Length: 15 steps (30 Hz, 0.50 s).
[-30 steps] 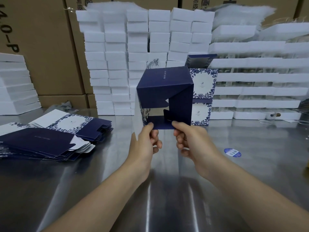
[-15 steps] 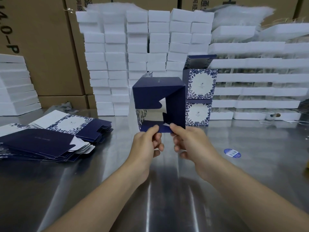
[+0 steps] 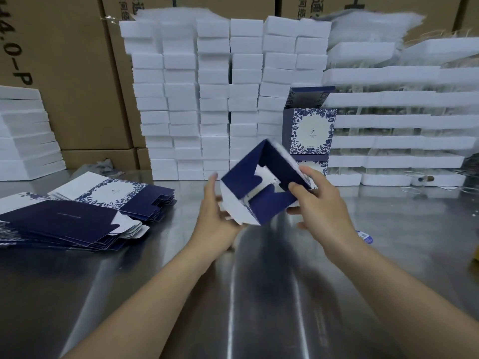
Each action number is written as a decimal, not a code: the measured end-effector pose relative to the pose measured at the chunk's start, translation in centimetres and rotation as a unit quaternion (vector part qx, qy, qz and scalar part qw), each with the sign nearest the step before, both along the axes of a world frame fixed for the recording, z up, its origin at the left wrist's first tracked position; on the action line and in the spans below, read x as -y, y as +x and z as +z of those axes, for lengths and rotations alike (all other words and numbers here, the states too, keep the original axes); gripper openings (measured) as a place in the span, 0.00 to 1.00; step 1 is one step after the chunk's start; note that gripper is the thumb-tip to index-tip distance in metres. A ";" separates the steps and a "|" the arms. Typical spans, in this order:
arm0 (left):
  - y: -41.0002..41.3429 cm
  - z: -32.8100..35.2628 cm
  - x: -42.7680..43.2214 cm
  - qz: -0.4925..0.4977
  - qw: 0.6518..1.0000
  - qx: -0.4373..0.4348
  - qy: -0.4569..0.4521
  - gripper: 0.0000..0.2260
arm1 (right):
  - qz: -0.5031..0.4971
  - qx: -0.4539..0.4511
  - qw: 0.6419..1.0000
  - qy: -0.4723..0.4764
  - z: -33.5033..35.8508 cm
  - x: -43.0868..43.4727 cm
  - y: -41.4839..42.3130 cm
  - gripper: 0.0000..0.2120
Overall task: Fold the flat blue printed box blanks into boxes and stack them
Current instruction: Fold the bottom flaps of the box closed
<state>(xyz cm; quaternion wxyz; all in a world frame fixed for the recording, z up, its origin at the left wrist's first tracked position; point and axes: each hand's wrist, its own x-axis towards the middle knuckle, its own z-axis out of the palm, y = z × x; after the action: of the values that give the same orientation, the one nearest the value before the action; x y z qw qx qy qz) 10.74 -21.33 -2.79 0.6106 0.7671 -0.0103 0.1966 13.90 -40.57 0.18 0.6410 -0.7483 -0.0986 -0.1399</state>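
Observation:
A half-folded dark blue box (image 3: 261, 185) is tilted in the air above the steel table, its bottom flaps facing me and partly tucked. My right hand (image 3: 320, 203) grips its right wall, thumb on the inside. My left hand (image 3: 216, 213) is at the box's lower left corner with the fingers spread and blurred. A pile of flat blue printed blanks (image 3: 77, 216) lies on the table at left. Two folded boxes (image 3: 311, 130) with floral print stand stacked behind, the top one with its lid flap up.
White foam blocks (image 3: 215, 99) are stacked in columns at the back, with more foam trays (image 3: 399, 120) to the right and at far left. Brown cartons rise behind them. A blue round sticker (image 3: 364, 236) lies on the steel table (image 3: 259, 294) at right.
The box has dropped lower and rotated from upright to tilted. My right hand shifted from the bottom flap to the right wall; my left hand let go of the flap and opened.

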 end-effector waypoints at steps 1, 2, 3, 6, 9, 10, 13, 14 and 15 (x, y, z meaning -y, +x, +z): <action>0.1 -0.2 -0.3 0.007 0.999 0.034 0.029 0.48 | -0.009 0.007 1.000 -0.027 -0.1 0.1 0.1 0.19; 0.2 -0.3 -0.4 0.012 0.995 0.062 0.071 0.50 | -0.015 0.013 0.999 -0.042 -0.2 0.2 0.2 0.19; 0.1 -0.1 -0.3 0.008 0.990 0.085 0.111 0.50 | -0.016 0.019 0.999 -0.045 -0.3 0.2 0.3 0.19; 0.1 -0.1 0.4 -0.020 0.976 0.149 0.159 0.42 | 0.001 0.038 0.998 -0.047 -0.4 0.1 0.4 0.21; 0.2 -0.5 0.5 -0.007 0.977 0.150 0.148 0.46 | 0.020 0.075 0.994 -0.071 -0.4 -0.1 0.0 0.28; 0.2 -0.6 0.4 0.000 0.979 0.145 0.145 0.49 | 0.022 0.093 0.991 -0.090 -0.4 -0.1 -0.1 0.30; 0.2 -0.8 0.1 0.021 0.977 0.156 0.141 0.45 | 0.033 0.123 0.977 -0.171 -0.5 0.2 -0.4 0.31; 0.1 -0.7 0.1 0.023 0.977 0.161 0.136 0.43 | 0.048 0.125 0.972 -0.192 -0.4 0.3 -0.3 0.31; 0.0 -0.6 0.2 0.022 0.978 0.163 0.124 0.41 | 0.069 0.126 0.968 -0.207 -0.3 0.5 -0.2 0.32</action>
<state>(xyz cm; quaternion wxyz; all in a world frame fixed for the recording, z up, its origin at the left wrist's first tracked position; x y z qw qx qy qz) 10.71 -21.50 -3.39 0.4962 0.7945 -0.1172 0.3299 13.68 -41.04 -0.13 0.4627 -0.8323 -0.2570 -0.1647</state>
